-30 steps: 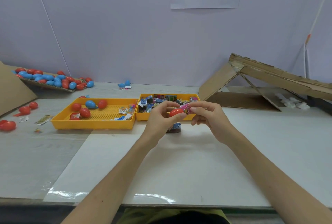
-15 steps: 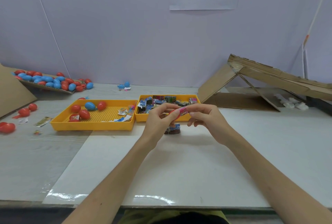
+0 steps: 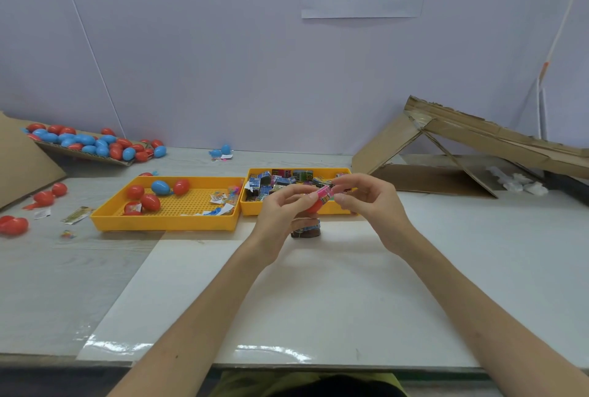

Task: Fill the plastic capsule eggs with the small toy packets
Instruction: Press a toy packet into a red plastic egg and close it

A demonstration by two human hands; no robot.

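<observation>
While L hand [image 3: 280, 215] holds egg [image 3: 313, 206], R hand [image 3: 371, 205] pinches pkt [image 3: 324, 195].

My right hand [image 3: 366, 202] has pushed the packet [image 3: 323, 195] further onto the egg [image 3: 314, 206]; my left hand [image 3: 280, 215] now covers more of it.

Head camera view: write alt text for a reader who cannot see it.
A person's left hand holds a red capsule egg while the right hand pinches a pink toy packet against it, above a white table. Behind sit two yellow trays: the left tray with red and blue eggs, the right tray full of packets.
</observation>
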